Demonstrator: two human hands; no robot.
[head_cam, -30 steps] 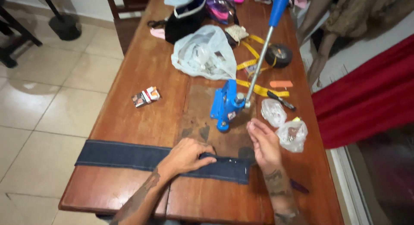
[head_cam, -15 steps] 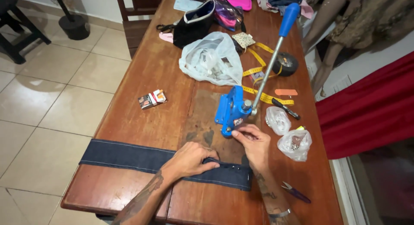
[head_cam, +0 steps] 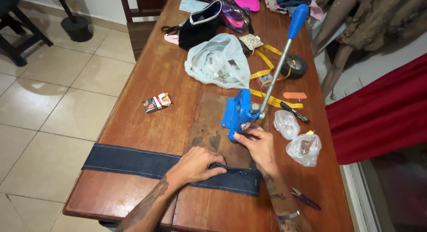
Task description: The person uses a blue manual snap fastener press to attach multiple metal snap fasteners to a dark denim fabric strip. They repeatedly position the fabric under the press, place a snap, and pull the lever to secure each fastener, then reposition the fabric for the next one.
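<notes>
Our hands work a denim strip and a blue hand press at the near end of the desk.

Starting at the left edge of the desk, we see a small red and white carton lying alone, and a dark denim strip running along the near edge from the left side toward the right. Our left hand lies flat on that strip, its grip spread with the fingertips pressing the cloth down. Just right of it, our right hand reaches to the base of the blue hand press, its grip pinching a small part we cannot make out. Behind the press lies a white plastic bag. By the right edge lie two small clear bags and a yellow tape measure.
</notes>
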